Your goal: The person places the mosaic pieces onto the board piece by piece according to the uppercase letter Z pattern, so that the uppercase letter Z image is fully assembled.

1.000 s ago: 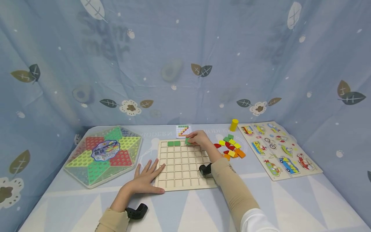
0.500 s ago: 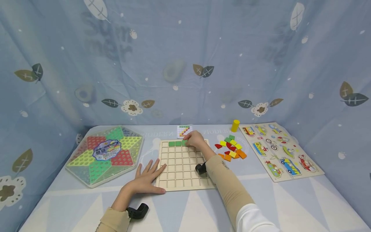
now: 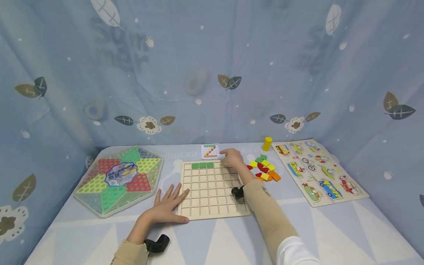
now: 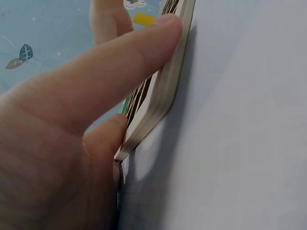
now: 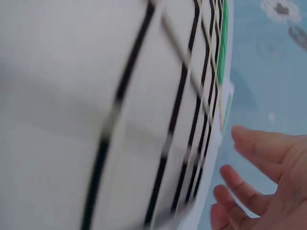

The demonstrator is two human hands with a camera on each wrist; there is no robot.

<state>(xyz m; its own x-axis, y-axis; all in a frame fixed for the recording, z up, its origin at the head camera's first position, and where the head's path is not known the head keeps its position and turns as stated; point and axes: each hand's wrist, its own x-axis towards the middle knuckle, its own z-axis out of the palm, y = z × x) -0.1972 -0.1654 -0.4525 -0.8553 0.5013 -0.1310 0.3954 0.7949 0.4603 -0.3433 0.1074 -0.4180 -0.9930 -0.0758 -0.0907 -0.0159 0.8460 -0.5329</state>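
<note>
A wooden grid board (image 3: pixel 213 191) lies in the middle of the table, three green square tiles (image 3: pixel 203 165) side by side in its far row. My left hand (image 3: pixel 165 209) spreads its fingers along the board's left edge, and its thumb (image 4: pixel 144 45) rests at the near left corner. Over the far right part of the board is my right hand (image 3: pixel 233 159), holding nothing. Its index finger points left towards a small pattern card (image 3: pixel 210 151) behind the board. In the right wrist view the fingers (image 5: pixel 261 143) are apart and loosely bent.
Loose yellow, red, orange and green pieces (image 3: pixel 265 166) lie right of the board. Behind them stands a yellow cylinder (image 3: pixel 267 144). A picture puzzle board (image 3: pixel 319 171) is at the right, a hexagonal Chinese checkers box (image 3: pixel 119 180) at the left. A patterned curtain (image 3: pixel 212 73) hangs behind.
My right hand sets the third green tile beside the other two, lets go of it and moves right, off the tile. My left hand stays at the board's edge.
</note>
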